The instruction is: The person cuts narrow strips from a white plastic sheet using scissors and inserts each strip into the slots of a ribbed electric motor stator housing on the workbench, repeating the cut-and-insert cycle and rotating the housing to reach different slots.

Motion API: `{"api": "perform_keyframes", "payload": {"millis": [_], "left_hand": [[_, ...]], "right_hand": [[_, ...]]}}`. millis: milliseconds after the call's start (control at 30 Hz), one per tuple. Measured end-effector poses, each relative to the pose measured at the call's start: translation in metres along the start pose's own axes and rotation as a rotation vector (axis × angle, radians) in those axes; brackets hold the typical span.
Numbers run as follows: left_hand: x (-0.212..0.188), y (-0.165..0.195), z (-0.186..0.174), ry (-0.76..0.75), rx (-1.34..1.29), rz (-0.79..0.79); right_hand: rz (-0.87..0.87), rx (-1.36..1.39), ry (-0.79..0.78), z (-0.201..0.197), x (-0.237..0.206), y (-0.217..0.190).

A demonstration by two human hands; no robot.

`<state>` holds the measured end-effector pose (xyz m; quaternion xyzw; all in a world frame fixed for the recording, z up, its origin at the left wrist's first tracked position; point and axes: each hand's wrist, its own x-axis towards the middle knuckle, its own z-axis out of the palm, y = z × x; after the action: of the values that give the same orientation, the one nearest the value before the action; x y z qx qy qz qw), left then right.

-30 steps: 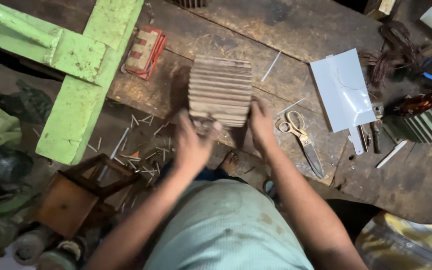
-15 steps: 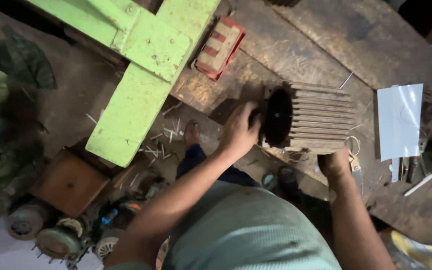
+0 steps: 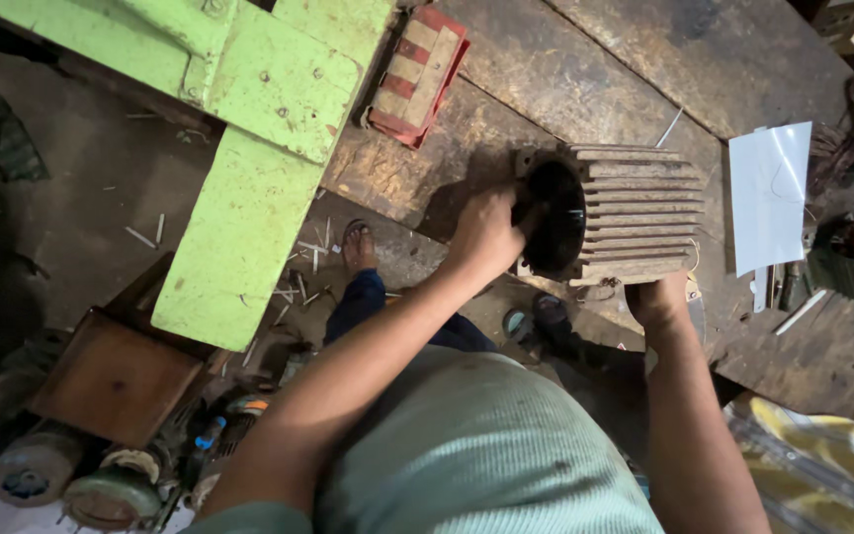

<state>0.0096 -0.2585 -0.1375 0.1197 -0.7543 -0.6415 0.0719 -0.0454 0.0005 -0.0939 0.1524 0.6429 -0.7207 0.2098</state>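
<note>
Worn wooden workbench (image 3: 595,69) | left hand (image 3: 486,232) grips open rim of finned motor housing (image 3: 625,213) | right hand (image 3: 656,297) clasps its near edge | step: steadying housing; next needs firm two-handed hold.

The left arm runs bare from seven o'clock up toward one o'clock, elbow low, wrist straight; the left hand (image 3: 487,231) is curled, fingers gripping at the far end — knuckles up; the right forearm rises from five o'clock to twelve; the right hand (image 3: 656,300) is clenched, fingers hidden beneath — thumb side inward.
</note>
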Motion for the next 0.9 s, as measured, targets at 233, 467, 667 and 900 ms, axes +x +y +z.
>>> {"api": "perform_keyframes", "payload": {"millis": [233, 467, 667, 900], "left_hand": [[0.001, -0.012, 0.012, 0.111, 0.095, 0.153], [-0.041, 0.023, 0.006, 0.127, -0.030, 0.146], [-0.041, 0.085, 0.032, -0.132, -0.195, -0.025], [0.008, 0.095, 0.001, -0.181, 0.243, -0.351]], "right_hand": [[0.003, -0.090, -0.018, -0.004, 0.004, -0.002], [-0.008, 0.132, 0.100, 0.014, -0.002, -0.003], [-0.094, -0.912, 0.139, -0.007, -0.012, 0.016], [-0.457, -0.470, 0.191, 0.021, -0.018, 0.066]]}}
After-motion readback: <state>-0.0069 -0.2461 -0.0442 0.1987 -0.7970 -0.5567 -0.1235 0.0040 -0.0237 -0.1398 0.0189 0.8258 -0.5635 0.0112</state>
